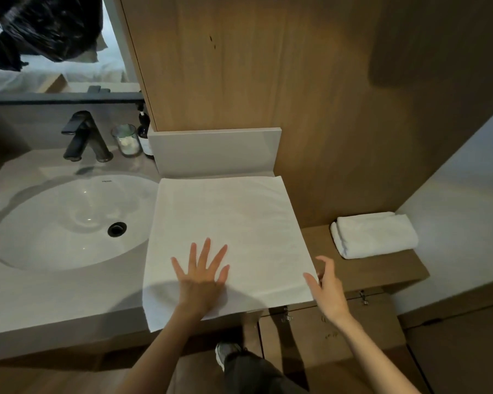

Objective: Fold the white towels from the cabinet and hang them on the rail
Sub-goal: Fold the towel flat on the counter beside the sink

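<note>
White square cloth towel (225, 223) lies spread flat on the pale grey stone countertop (54, 302), its near edge drooping over the front lip at six o'clock. At its nine o'clock sits the white oval basin (69, 223), with a black metal tap (83, 137) and a clear glass tumbler (125, 140) toward eleven. The left hand (202, 280) presses the towel's near part, fingers straight and fanned wide, pinching nothing. The right hand (328, 288) sits at the five o'clock corner, fingers loosely curled; whether it has the hem between thumb and finger I cannot tell. At three o'clock a folded white towel (373, 234) rests on the brown wooden ledge (367, 268). As I judge the risks: a corner lifted on a poor hold may slip and skew the fold; if the flat palm eases off, the overhanging edge could drag the cloth floorward; a wide leftward sweep may dip it in the basin.
</note>
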Demonstrator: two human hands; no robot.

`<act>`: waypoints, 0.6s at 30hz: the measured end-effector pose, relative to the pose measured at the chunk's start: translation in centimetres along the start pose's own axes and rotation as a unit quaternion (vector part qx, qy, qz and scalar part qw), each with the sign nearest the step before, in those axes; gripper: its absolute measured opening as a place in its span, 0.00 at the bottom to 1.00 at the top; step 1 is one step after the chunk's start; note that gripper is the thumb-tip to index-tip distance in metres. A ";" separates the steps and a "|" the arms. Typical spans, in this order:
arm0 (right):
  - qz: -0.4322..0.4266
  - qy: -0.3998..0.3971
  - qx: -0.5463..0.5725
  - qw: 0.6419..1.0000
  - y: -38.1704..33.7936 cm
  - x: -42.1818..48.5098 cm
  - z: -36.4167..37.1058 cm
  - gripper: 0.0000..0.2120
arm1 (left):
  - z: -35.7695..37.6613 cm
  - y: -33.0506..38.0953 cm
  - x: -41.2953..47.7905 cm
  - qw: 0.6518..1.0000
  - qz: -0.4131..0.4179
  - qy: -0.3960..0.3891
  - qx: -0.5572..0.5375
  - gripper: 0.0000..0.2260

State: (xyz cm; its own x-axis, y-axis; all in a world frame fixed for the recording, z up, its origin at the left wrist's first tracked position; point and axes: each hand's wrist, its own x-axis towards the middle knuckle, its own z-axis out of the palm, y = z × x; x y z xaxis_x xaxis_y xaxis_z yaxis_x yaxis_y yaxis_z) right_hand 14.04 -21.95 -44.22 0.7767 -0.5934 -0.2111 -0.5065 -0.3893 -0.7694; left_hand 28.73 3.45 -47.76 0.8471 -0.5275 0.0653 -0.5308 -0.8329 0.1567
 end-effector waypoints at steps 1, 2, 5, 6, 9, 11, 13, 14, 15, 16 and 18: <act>-0.005 -0.001 -0.017 1.000 0.0 -0.1 0.1 0.27 | 0.1 -0.3 0.0 1.000 0.011 0.016 0.004 0.20; -0.011 0.007 -0.052 0.999 -0.1 -0.1 0.2 0.28 | 0.0 -0.6 -0.1 0.999 0.021 0.024 0.003 0.20; -0.109 0.070 -0.200 0.971 -1.5 -0.4 0.7 0.26 | -0.2 -1.1 -0.3 0.999 0.031 0.016 -0.010 0.21; -0.165 0.063 -0.235 0.956 -2.3 -0.5 1.2 0.25 | -0.3 -1.0 -0.4 1.000 0.029 0.002 -0.011 0.22; -0.292 -0.059 -0.292 0.909 -4.9 -0.5 4.6 0.24 | -0.5 -0.9 -0.6 0.999 0.016 -0.038 -0.019 0.24; -0.300 -0.135 -0.332 0.884 -6.2 -0.3 7.7 0.25 | -0.6 -0.9 -1.1 0.999 0.006 -0.039 -0.035 0.24; -0.288 -0.154 -0.367 0.871 -6.6 -0.1 9.8 0.25 | -0.8 -1.2 -1.6 0.999 0.007 -0.028 -0.040 0.24; -0.289 -0.148 -0.374 0.869 -6.4 0.0 10.1 0.25 | -0.9 -1.6 -2.0 0.999 0.013 -0.023 -0.040 0.24; -0.292 -0.143 -0.380 0.866 -6.0 0.2 10.1 0.25 | -0.9 -2.1 -2.4 0.999 0.021 -0.021 -0.039 0.24; -0.301 -0.138 -0.384 0.862 -5.4 0.4 9.6 0.26 | -1.0 -2.7 -2.7 0.999 0.029 -0.018 -0.037 0.24; -0.322 -0.127 -0.389 0.854 -3.9 0.7 8.0 0.27 | -1.0 -3.8 -3.4 0.999 0.033 -0.010 -0.033 0.24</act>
State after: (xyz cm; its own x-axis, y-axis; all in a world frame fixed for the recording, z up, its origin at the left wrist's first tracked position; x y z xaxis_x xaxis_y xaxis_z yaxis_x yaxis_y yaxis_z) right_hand 19.61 -15.21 -46.20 0.9940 0.0526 -0.0957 0.0365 -0.9861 -0.1622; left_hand 27.90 8.62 -47.57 0.8097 -0.5840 0.0576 -0.5811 -0.7842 0.2174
